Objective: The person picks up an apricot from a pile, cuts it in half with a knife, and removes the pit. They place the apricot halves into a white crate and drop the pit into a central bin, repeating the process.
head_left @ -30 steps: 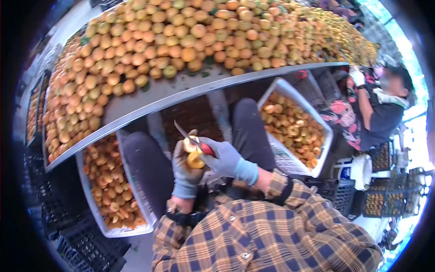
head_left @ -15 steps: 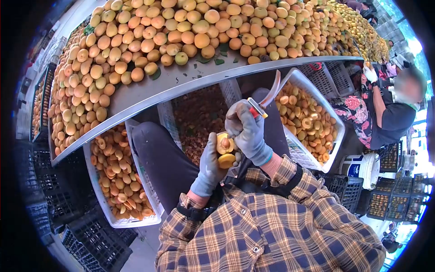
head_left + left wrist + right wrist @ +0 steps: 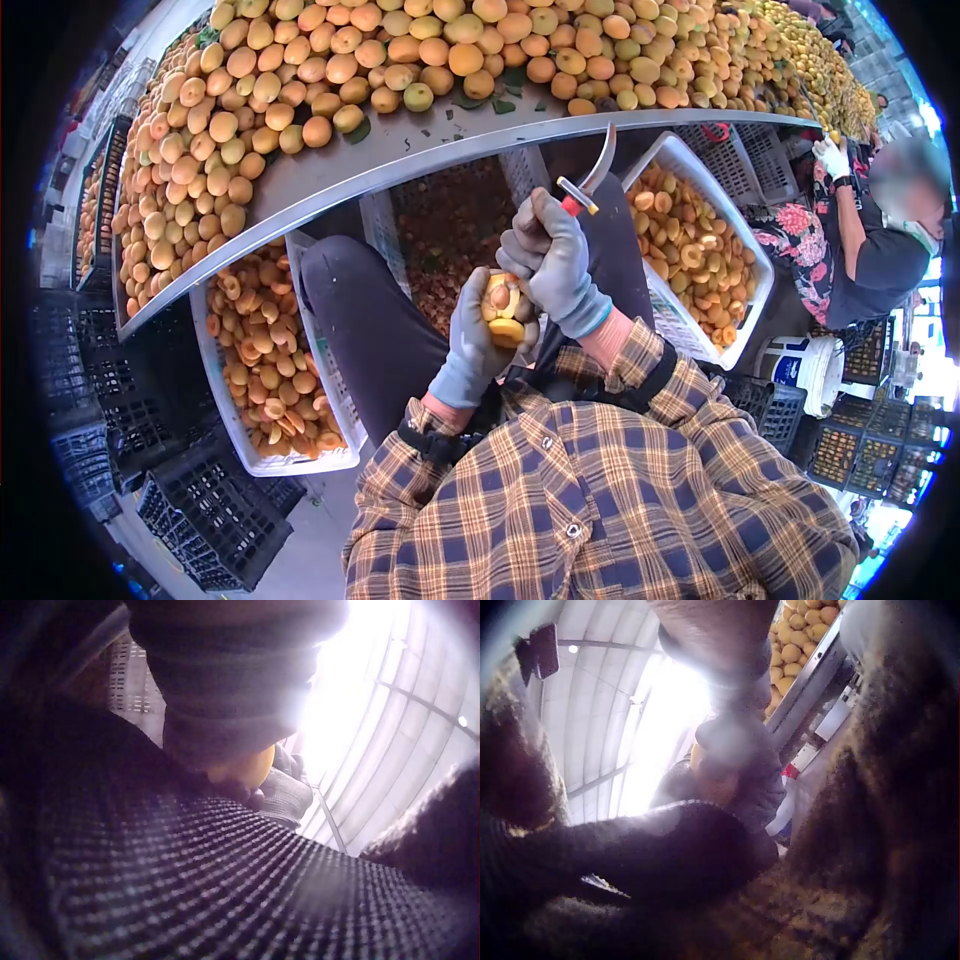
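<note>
In the head view my gloved left hand (image 3: 466, 348) holds a split apricot between thumb and fingers. One half (image 3: 499, 292) faces up with the brown pit in it, and the other half (image 3: 507, 332) sits just below, cut side hidden. My gloved right hand (image 3: 562, 268) is curled round the red handle (image 3: 571, 205) of a knife with a curved blade (image 3: 605, 158), its tip pointing away from the fruit. The right thumb side is right at the apricot's edge. From the left wrist, yellow fruit (image 3: 260, 766) peeks out under the dark glove.
A metal table edge (image 3: 400, 176) crosses ahead, heaped with whole apricots (image 3: 330, 70). White crates of apricot halves stand at left (image 3: 355, 455) and right (image 3: 765, 300). Between my knees lies a crate of small brown bits (image 3: 450, 230). Another person (image 3: 880, 250) sits at right.
The knife blade was at the apricot and now points up, away from it. The apricot has come apart, showing its pit. The right hand has moved in close to the fruit's edge.
</note>
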`<action>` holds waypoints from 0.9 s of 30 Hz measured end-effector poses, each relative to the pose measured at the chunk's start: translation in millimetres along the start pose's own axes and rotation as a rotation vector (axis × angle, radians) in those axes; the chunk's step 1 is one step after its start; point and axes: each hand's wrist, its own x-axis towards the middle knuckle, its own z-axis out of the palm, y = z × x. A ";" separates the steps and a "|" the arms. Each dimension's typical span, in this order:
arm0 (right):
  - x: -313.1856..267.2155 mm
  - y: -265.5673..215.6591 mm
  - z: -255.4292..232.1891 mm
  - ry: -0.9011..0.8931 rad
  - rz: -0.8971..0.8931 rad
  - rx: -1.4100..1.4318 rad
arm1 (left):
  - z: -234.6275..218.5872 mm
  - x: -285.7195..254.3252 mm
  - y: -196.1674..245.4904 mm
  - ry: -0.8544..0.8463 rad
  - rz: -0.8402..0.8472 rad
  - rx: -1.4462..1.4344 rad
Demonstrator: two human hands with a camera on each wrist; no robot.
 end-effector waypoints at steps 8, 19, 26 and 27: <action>2.6 -0.7 -8.7 -0.185 0.157 -0.120 | -10.6 9.3 -1.2 0.018 -0.206 -0.150; -12.5 15.3 -2.3 -0.105 -0.085 -0.277 | 14.1 8.2 -8.2 0.360 0.136 0.237; -0.7 -0.3 -6.5 -0.240 0.275 0.287 | -1.9 -2.7 0.1 -0.010 0.049 0.030; -0.8 -1.1 -5.1 -0.249 0.260 0.228 | -3.1 -2.1 -0.3 -0.078 0.143 0.137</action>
